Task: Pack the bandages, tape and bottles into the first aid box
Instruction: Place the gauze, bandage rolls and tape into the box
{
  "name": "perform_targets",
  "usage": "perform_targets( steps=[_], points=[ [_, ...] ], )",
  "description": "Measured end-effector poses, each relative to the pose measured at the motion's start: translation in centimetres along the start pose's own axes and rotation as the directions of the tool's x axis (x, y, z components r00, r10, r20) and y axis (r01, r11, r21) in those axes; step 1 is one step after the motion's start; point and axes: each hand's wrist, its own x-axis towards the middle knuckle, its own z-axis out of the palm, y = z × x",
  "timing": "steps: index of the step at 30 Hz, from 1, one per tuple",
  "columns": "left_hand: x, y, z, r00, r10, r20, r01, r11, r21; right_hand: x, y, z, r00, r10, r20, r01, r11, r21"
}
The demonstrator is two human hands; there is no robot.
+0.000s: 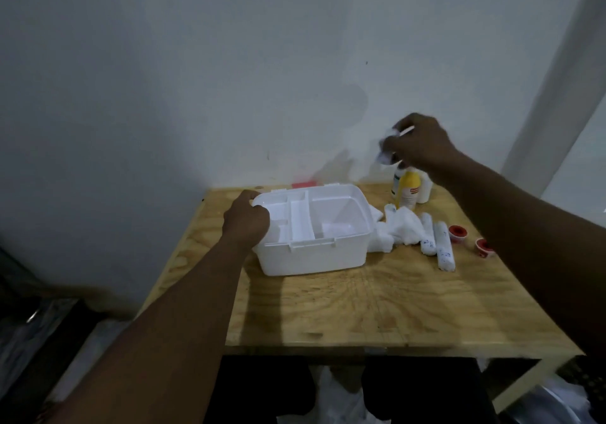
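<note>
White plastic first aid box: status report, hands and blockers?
Left hand grips white plastic first aid box, open, looks empty. Right hand holds white bandage aloft over bottles. Path clear.

- Two bare forearms are showing, reaching in from the lower edge, with no sleeves, cuffs or gloves covering them as far as they are visible.
- The left hand is showing no ring, watch or strap at its wrist.
- The right hand is appearing slightly blurred; its wrist is showing no band either.
- Fingernails are appearing too blurred to make out.
</note>
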Motion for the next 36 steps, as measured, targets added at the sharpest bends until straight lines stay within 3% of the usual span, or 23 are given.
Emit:
perform_targets(
  steps=[2, 5, 10, 18, 24, 26, 30, 33, 36],
  points=[
    [-0.3, 0.0, -0.2, 1.0, -0.004, 0.002, 0.004, 1.0, 0.005, -2.9, -1.5, 3.3, 0.974, 0.012, 0.227, -0.016, 1.0, 0.016],
    [-0.7, -0.1, -0.5, 1.0, -0.009, 0.011, 0.009, 1.0, -0.005, -6.5, -2.2, 8.2, 0.928, -0.026, 0.371, 0.048, 0.998, -0.05],
    [-1.1, -0.4, -1.0, 1.0, 0.003, 0.015, -0.003, 1.0, -0.008, -8.6, -1.9, 12.2, 0.919, -0.145, 0.367, 0.29, 0.88, -0.377],
    [-1.0, -0.8, -0.7, 1.0, 0.015, -0.001, -0.015, 1.0, -0.006, -9.2, -2.0, 12.5, 0.866, -0.139, 0.48, 0.406, 0.756, -0.513],
    [-0.8, -1.0, -0.6, 1.0, 0.026, 0.0, -0.026, 0.999, 0.031, -9.2, -1.3, 12.2, 0.842, -0.171, 0.512, 0.446, 0.755, -0.48],
    [-0.7, -0.9, -0.8, 0.999, 0.049, -0.01, -0.048, 0.993, 0.11, -9.0, -1.4, 11.4, 0.853, -0.177, 0.491, 0.419, 0.793, -0.442],
    [-1.2, 1.6, -0.8, 0.987, 0.152, -0.044, -0.126, 0.924, 0.361, -7.3, -1.8, 6.9, 0.915, -0.26, 0.309, 0.374, 0.834, -0.406],
    [-1.9, 5.4, 0.7, 0.951, 0.308, -0.006, -0.279, 0.869, 0.408, -5.6, -1.4, 1.3, 0.961, -0.223, 0.162, 0.272, 0.863, -0.427],
    [-3.3, 8.9, 4.3, 0.863, 0.487, 0.133, -0.498, 0.779, 0.381, -4.6, 1.3, -4.2, 0.99, -0.134, 0.052, 0.142, 0.855, -0.499]
  ],
)
